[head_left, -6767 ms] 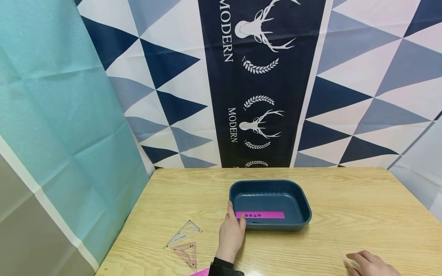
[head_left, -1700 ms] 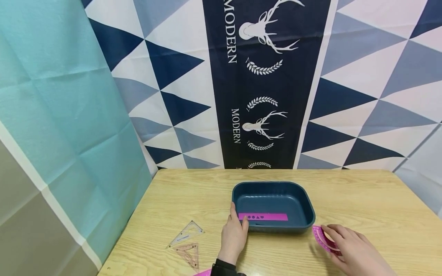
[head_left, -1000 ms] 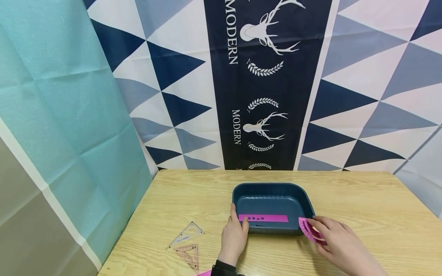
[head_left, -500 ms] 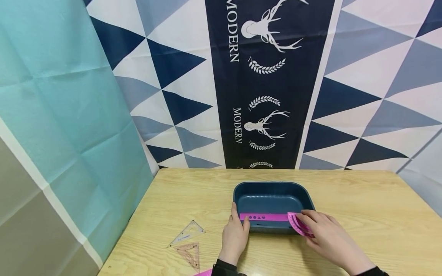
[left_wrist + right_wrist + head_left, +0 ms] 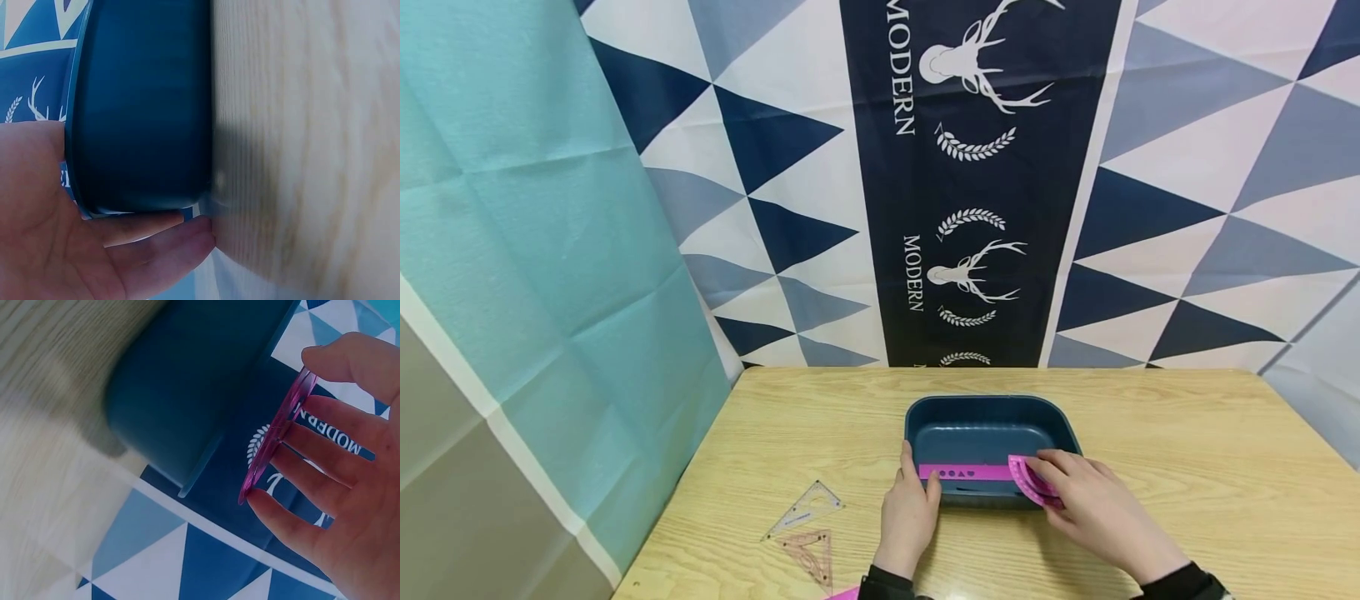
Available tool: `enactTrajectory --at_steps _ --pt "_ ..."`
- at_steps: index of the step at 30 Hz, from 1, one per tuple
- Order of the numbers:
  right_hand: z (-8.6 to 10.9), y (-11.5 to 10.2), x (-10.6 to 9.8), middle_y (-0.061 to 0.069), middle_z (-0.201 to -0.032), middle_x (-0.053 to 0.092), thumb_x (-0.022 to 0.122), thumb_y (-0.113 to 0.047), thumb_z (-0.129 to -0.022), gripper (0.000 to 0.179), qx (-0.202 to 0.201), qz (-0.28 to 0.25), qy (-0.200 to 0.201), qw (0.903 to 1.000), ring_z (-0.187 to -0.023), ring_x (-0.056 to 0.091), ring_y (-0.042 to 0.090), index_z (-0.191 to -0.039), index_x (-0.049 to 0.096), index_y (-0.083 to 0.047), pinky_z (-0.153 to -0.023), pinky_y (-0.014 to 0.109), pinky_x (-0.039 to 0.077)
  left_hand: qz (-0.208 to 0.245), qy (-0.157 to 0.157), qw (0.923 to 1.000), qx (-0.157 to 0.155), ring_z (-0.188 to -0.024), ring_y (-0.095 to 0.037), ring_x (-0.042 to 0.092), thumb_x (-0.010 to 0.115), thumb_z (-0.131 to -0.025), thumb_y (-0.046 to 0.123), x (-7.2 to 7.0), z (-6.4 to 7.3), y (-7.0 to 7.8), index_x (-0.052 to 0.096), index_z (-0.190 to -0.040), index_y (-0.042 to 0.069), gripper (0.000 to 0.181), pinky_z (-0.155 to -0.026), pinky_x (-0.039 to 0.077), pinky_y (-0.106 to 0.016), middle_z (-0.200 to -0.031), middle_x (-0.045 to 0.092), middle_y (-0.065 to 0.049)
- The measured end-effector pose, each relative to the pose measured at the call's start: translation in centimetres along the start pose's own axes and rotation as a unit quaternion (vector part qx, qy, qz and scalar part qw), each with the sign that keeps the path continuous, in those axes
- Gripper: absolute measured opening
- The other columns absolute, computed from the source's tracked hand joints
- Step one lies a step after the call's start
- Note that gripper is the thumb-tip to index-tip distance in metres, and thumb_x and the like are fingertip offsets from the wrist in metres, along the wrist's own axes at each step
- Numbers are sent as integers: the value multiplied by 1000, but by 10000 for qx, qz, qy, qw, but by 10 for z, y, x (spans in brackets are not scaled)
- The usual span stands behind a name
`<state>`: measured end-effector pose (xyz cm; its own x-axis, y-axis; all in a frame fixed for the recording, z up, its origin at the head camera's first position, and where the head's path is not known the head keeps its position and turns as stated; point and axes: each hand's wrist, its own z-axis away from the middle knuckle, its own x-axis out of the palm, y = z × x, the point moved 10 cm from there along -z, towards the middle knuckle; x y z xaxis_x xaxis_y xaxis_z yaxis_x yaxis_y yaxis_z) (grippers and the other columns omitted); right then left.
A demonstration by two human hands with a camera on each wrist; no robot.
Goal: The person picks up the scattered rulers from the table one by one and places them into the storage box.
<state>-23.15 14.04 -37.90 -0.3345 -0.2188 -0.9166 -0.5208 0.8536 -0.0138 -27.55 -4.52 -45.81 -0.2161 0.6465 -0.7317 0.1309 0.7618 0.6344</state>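
A dark blue rectangular tray (image 5: 970, 502) stands on the table, with a pink ruler (image 5: 988, 472) with cut-out shapes lying inside along its near side. My left hand (image 5: 910, 512) holds the tray's near left corner; in the left wrist view its thumb hooks over the rim and its fingers lie along the outer wall. My right hand (image 5: 1097, 508) pinches a pink protractor (image 5: 1024, 481) by thumb and fingertips above the tray's near right rim. Edge-on in the right wrist view, the protractor (image 5: 275, 437) is apart from the tray wall.
Left of my left hand lie a clear set square (image 5: 805, 510) and a pinkish set square (image 5: 812, 554). A pink piece (image 5: 844, 593) shows partly at the bottom edge. Patterned cloth (image 5: 962, 183) hangs behind the wooden table (image 5: 1187, 467).
My right hand, which held nothing at first, has brought the protractor leftward from the right of the tray to over its near rim. The left hand stays on the tray corner.
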Motion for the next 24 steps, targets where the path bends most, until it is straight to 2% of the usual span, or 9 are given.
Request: enactTrajectory --at_steps 10,19,24 --pt "-11 -3 5 9 -107 61 77 -25 -66 50 -4 -18 -304 9995 -98 57 27 -110 63 -8 -80 50 45 -66 -3 10000 -9 -44 -16 48 50 -92 27 0 0 0 29 -139 -4 60 -44 37 -29 -109 60 -24" --pt "-15 -3 7 9 -107 60 76 -23 -67 48 -22 -79 -265 9996 -99 57 27 -109 63 -7 -81 50 45 -20 -98 9999 -67 -42 -12 42 49 -92 27 1 1 1 28 -139 -3 60 -42 33 -27 -109 59 -24" --pt "-20 -3 9 9 -109 60 75 -24 -68 48 40 -134 -341 9993 -100 57 27 -111 63 -8 -84 50 44 -137 -27 9999 -43 -44 -15 45 50 -92 27 -1 0 1 29 -139 -4 60 -44 35 -29 -108 60 -23"
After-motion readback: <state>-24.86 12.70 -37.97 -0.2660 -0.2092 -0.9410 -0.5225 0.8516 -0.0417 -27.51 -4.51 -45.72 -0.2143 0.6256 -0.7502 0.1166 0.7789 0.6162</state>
